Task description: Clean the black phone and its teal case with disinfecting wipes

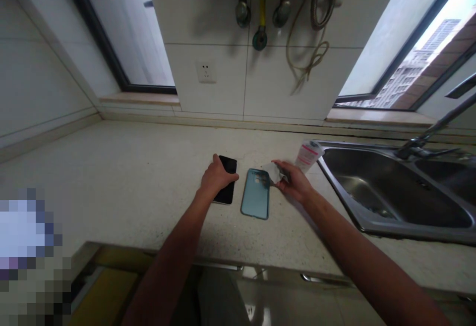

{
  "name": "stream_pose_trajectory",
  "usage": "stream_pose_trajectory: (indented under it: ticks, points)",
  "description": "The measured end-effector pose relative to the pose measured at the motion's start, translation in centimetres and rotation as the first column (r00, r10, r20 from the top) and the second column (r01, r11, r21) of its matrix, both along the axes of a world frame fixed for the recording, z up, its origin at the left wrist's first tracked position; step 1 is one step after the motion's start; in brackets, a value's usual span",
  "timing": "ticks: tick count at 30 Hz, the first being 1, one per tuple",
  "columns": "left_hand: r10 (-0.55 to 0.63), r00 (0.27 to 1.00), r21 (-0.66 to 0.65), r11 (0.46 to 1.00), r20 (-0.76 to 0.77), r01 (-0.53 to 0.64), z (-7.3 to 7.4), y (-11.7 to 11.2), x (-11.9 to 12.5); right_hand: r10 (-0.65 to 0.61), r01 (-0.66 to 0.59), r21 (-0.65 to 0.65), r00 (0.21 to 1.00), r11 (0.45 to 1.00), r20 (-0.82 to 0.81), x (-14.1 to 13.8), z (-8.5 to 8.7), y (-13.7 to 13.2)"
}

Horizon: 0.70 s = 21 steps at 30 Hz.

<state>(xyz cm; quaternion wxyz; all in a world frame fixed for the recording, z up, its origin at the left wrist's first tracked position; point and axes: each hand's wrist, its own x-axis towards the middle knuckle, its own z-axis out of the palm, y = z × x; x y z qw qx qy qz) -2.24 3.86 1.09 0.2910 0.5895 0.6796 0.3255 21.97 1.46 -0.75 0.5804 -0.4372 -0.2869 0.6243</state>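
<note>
A smartphone [227, 187] with a dark screen lies face up on the counter. My left hand [215, 175] spans it, thumb at its right edge and fingers at its upper left, partly covering the screen. Just to the right rests a blue-green phone case [256, 194], flat, its camera cut-outs at the top. My right hand [293, 182] is closed on a pale crumpled tissue [275, 172], which reaches over the case's upper right corner. Behind that hand, a clear plastic packet with pink print [309, 155] lies near the sink.
On the right is a steel double sink [386, 182] with a tap [420, 145]. The pale counter [148, 167] runs along a tiled wall with a socket [206, 72], pipe fittings [260, 38] and windows on both sides. A blurred-out patch covers the lower left.
</note>
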Motion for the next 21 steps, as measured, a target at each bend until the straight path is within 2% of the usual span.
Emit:
stream_pose_trajectory:
  ticks: [2, 4, 6, 8, 9, 11, 16, 19, 21]
  points:
    - [0.019, 0.986, 0.066, 0.997, 0.165, -0.031, -0.1, 0.1, 0.3, 0.013, -0.013, -0.009, 1.000, 1.000, -0.005, -0.1, 0.1, -0.1]
    - [-0.026, 0.919, 0.033, 0.999, 0.393, 0.014, -0.4, 0.4, 0.8, 0.030, -0.030, -0.008, 1.000, 1.000, 0.000, -0.3, 0.1, -0.3]
    - [-0.054, 0.756, -0.102, 0.982, 0.652, 0.158, -1.0, 0.7, 1.4, 0.047, -0.047, -0.002, 0.999, 0.999, 0.020, -0.4, 0.1, -0.4]
    - [0.035, 0.587, -0.245, 0.928, 0.808, 0.281, -1.7, 1.0, 1.9, 0.060, -0.060, 0.000, 0.997, 0.998, 0.041, -0.4, 0.0, -0.5]
    - [0.070, 0.514, -0.259, 0.917, 0.855, 0.305, -2.0, 1.1, 2.2, 0.062, -0.062, 0.000, 0.997, 0.998, 0.047, -0.4, 0.0, -0.5]
    - [0.104, 0.419, -0.262, 0.903, 0.902, 0.339, -2.5, 1.1, 2.5, 0.066, -0.066, -0.002, 0.996, 0.998, 0.052, -0.5, -0.1, -0.5]
    - [0.115, 0.283, -0.256, 0.808, 0.952, 0.531, -2.3, 0.7, 2.5, 0.070, -0.069, -0.012, 0.997, 0.998, 0.034, -0.6, 0.0, -0.7]
    - [0.075, 0.180, -0.168, 0.796, 0.981, 0.581, -2.0, 0.5, 2.4, 0.085, -0.084, -0.024, 0.996, 0.996, 0.026, -0.6, 0.3, -0.8]
    - [0.059, 0.120, -0.120, 0.792, 0.991, 0.599, -1.9, 0.5, 2.3, 0.100, -0.102, 0.024, 0.992, 0.994, 0.071, -0.6, 0.4, -1.0]
